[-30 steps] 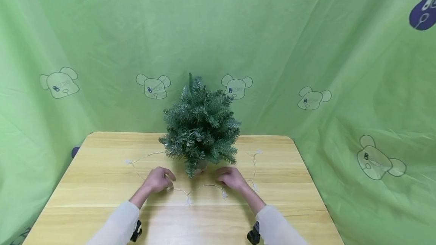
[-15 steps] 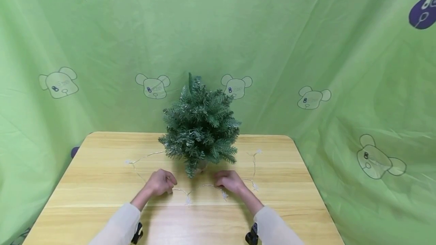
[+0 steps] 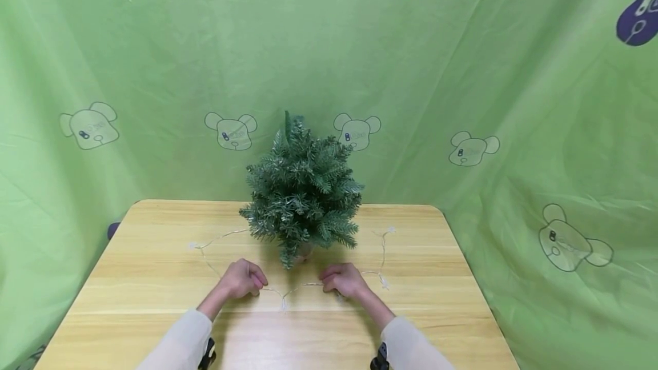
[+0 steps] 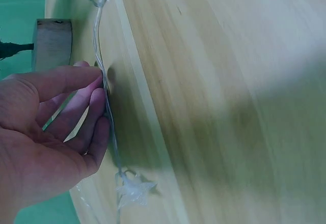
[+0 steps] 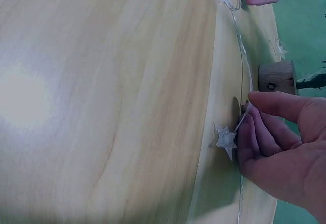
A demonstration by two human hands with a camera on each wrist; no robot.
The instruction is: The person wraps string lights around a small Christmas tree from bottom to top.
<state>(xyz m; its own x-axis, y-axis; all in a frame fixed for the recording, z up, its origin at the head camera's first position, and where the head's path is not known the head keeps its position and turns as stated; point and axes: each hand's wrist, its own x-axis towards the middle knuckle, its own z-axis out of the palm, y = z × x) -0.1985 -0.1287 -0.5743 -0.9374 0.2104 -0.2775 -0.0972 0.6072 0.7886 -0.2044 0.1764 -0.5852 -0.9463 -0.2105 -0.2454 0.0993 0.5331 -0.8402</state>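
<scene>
A string of star lights on thin clear wire lies in front of and around a small artificial Christmas tree. My left hand pinches the wire between thumb and fingers, left of the tree's foot. On the other side my right hand pinches the same wire, with a clear star hanging beside its fingers in the right wrist view. Between the hands the wire dips, and another star hangs from it. The tree's round wooden base stands upright just beyond both hands.
The light wood table ends at a green cloth backdrop behind and at the sides. More stars of the string lie at left and right of the tree.
The right hand has come slightly left and nearer, now pinching the wire in front of the tree. My left hand has shifted slightly nearer. The tree has stayed put.
</scene>
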